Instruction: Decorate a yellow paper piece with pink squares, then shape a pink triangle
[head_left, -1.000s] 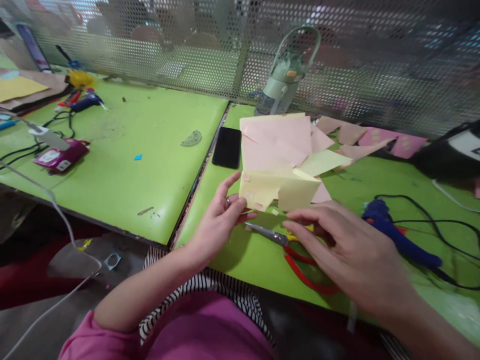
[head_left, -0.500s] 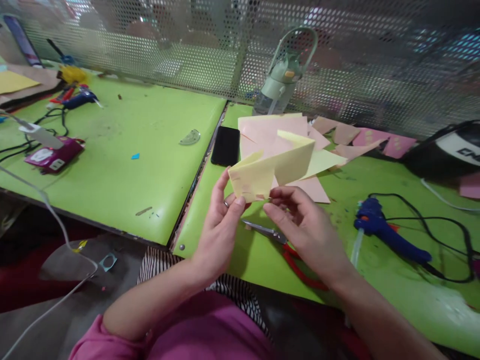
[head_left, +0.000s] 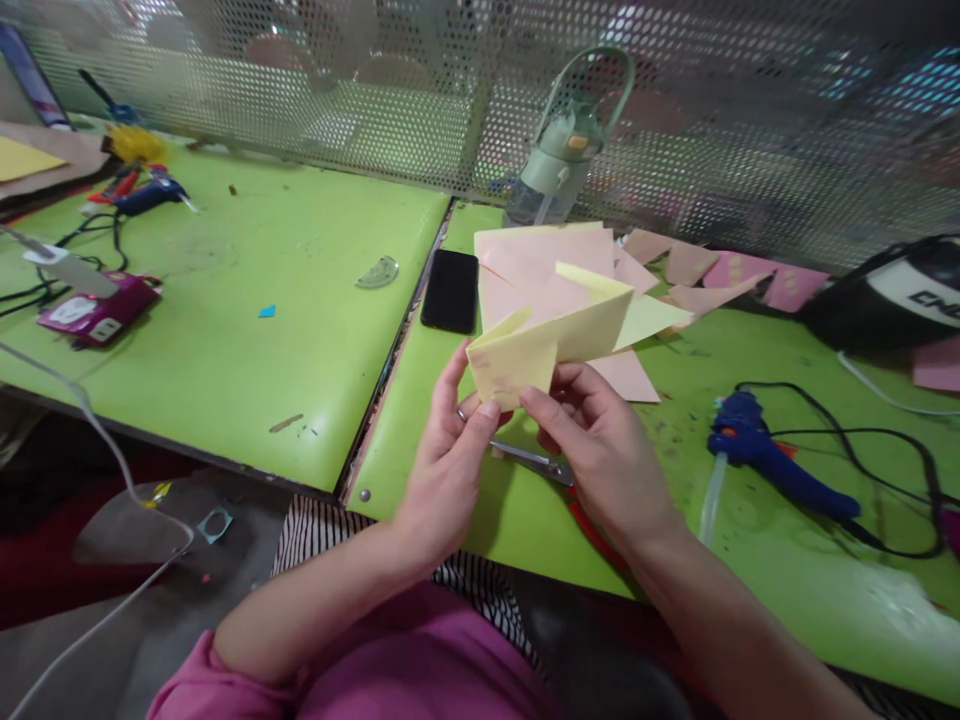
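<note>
Yellow paper (head_left: 517,364) — lower edge in the pinch of left hand (head_left: 448,462) and right hand (head_left: 613,462)

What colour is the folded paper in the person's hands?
Pale yellow; the folded paper shows best in the head view.

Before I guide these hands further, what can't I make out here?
All in the head view:
1. Right hand: fingers partly hidden behind the yellow paper.
2. Scissors: handles mostly hidden by the right hand.
3. Marks on the yellow paper: too small and blurred to identify.
4. Dark object: cut off by the right edge, lettering incomplete.
5. Things beyond the perforated screen: blurred behind its mesh.
</note>
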